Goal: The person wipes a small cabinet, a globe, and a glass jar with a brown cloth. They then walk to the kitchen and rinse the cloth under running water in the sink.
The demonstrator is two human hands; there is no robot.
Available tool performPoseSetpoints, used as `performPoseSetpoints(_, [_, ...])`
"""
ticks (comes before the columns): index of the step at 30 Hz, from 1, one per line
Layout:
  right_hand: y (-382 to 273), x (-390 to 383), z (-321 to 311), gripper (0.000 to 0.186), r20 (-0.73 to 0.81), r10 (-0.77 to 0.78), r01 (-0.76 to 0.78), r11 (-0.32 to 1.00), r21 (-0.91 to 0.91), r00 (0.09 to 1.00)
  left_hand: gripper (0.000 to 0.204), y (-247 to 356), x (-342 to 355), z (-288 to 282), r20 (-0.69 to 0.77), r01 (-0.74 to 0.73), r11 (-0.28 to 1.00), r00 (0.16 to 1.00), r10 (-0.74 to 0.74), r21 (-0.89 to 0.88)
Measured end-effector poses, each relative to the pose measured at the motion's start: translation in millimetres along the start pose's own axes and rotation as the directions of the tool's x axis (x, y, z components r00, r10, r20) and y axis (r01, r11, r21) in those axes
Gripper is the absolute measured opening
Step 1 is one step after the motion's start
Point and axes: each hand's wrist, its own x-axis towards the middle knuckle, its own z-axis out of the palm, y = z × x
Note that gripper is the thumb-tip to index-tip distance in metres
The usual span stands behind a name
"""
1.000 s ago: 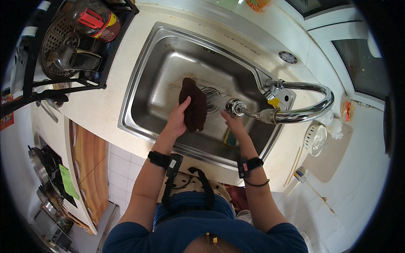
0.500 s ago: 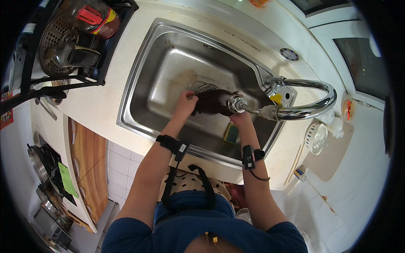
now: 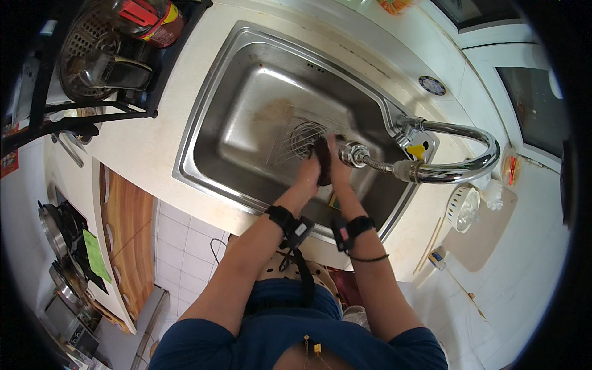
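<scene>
Over the steel sink [image 3: 231, 139], my left hand [image 3: 309, 171] and my right hand [image 3: 339, 165] are pressed close together, palms facing. Squeezed between them is a limp dark brown cloth-like piece [image 3: 323, 161]; its exact kind cannot be made out. The chrome faucet's spray head [image 3: 353, 154] hangs just right of my right hand. Below the hands, on the sink floor, lies a wire rack [image 3: 280, 148] with round coiled wire. A green and yellow sponge [image 3: 333, 201] is mostly hidden behind my right forearm.
The curved chrome faucet pipe [image 3: 459, 176] arches over the sink's right side, by a yellow object [image 3: 417, 151]. To the right stand a white bowl [image 3: 462, 209], a cutting board [image 3: 493, 231] and chopsticks [image 3: 430, 245]. A black rack [image 3: 157, 86] with jars occupies the upper left.
My hands have come together from either end of the dark brown piece, which was spread out and is now bunched between them. The left hand moved right; more of the wire rack shows.
</scene>
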Motion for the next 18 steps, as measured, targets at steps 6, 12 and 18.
performPoseSetpoints(6, [-11,-13,2,0.038,-0.114,0.042,0.018,0.877,0.480,0.993,0.054,16,21,6,0.009,-0.056,0.994,0.998,0.055,0.093])
performPoseSetpoints(12, [-31,-16,-6,0.051,0.053,0.132,-0.142,0.928,0.344,0.990,0.057,29,20,10,-0.072,0.069,0.978,0.996,-0.056,0.196])
performPoseSetpoints(18, [13,14,-39,0.043,0.716,0.198,-0.735,0.034,0.677,0.669,0.055,22,10,9,0.228,0.083,0.985,0.967,-0.116,0.149])
